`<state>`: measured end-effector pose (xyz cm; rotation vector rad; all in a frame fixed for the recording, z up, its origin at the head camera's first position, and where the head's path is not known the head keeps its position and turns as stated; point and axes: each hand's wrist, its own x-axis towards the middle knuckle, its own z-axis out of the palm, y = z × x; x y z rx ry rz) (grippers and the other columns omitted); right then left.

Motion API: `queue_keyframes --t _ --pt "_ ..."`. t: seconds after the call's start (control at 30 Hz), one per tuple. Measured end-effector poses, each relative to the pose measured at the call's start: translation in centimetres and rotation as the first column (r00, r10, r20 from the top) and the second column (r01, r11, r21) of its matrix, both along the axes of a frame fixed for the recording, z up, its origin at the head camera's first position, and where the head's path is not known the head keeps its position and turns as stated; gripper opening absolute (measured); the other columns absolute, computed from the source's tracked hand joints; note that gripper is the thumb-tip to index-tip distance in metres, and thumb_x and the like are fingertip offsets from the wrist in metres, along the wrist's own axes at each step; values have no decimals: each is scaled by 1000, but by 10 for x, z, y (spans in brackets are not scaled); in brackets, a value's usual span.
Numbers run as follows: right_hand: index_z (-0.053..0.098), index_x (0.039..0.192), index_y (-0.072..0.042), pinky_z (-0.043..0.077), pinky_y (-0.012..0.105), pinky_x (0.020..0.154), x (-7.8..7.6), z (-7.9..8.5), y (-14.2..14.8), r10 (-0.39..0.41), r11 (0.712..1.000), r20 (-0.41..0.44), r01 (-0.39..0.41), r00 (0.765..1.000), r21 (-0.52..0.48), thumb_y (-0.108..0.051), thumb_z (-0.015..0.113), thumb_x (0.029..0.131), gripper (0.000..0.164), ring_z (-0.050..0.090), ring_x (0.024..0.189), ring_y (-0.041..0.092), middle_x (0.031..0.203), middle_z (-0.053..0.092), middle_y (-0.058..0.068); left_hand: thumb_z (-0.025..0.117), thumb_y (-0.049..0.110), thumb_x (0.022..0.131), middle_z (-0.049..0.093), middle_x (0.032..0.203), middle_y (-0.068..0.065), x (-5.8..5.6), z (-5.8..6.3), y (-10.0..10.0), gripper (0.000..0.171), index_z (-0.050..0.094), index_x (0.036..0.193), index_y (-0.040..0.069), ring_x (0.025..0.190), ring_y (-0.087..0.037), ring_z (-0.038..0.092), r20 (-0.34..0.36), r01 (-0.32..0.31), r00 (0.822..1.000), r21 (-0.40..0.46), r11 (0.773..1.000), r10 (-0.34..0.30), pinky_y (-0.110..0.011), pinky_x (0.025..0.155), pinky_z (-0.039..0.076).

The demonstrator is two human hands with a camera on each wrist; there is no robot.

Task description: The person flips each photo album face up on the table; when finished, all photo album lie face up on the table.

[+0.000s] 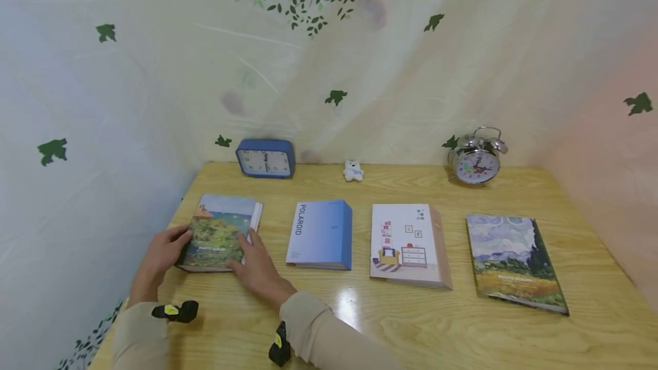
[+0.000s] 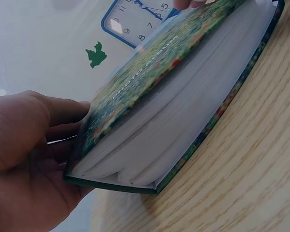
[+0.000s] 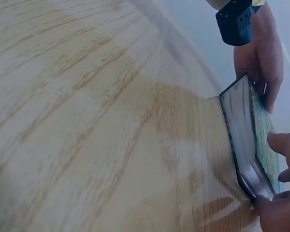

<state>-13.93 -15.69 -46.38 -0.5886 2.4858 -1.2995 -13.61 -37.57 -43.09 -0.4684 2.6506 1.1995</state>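
Note:
A thick photo album [image 1: 218, 230] with a painted garden-and-sea cover lies at the left of the wooden table. My left hand [image 1: 163, 253] grips its spine side, thumb at the cover's edge. In the left wrist view, that hand [image 2: 34, 154] wraps the spine, and white page edges show between the covers. My right hand [image 1: 259, 267] holds the opposite side, with fingertips on the cover and at the page edge. From the right wrist view, the right hand's fingers [image 3: 285, 145] sit on the cover and beside the lower board.
To the right lie a blue Polaroid album [image 1: 319, 233], a white album with furniture drawings [image 1: 406, 244] and a landscape-cover album [image 1: 514, 261]. Behind them stand a blue clock [image 1: 265, 159], a small white bear figure [image 1: 353, 171] and a silver twin-bell alarm clock [image 1: 477, 164].

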Motion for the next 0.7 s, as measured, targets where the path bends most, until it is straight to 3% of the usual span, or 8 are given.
queue_keyframes --t 0.17,0.37,0.5,0.6,0.7 --pt "32 150 -15 32 39 114 -4 0 4 17 1000 3 -17 1000 -18 -38 55 97 63 25 145 24 160 18 7 27 49 102 20 151 -33 -1 1 -1 73 19 150 -4 138 -51 19 20 -18 1000 -20 1000 18 -62 109 25" --pt "29 152 -18 32 45 113 -9 10 14 18 998 26 -17 999 -64 -41 52 98 63 24 145 24 160 18 4 21 54 100 24 149 -35 -3 3 1 77 19 150 -5 135 -53 23 14 -61 998 -131 989 64 -62 106 29" --pt "27 152 -18 35 46 111 -16 23 23 7 999 0 -7 1000 -47 -42 50 98 64 24 145 24 161 16 4 22 51 102 33 145 -34 -3 8 10 73 27 147 -6 130 -50 34 -106 -144 987 -204 968 125 -61 103 35" --pt "28 152 -17 35 47 111 -25 32 34 -19 999 -32 18 999 -42 -40 51 98 63 25 145 26 160 17 4 25 50 102 40 141 -32 -3 16 21 69 35 145 -4 127 -48 41 -239 -203 959 -213 956 151 -60 100 38" --pt "28 152 -15 33 48 112 -33 39 48 -47 997 -76 42 996 -57 -38 51 99 62 25 145 27 160 17 6 28 48 102 46 138 -29 -3 25 34 65 42 142 -1 124 -46 45 -338 -209 932 -193 959 135 -60 98 39"
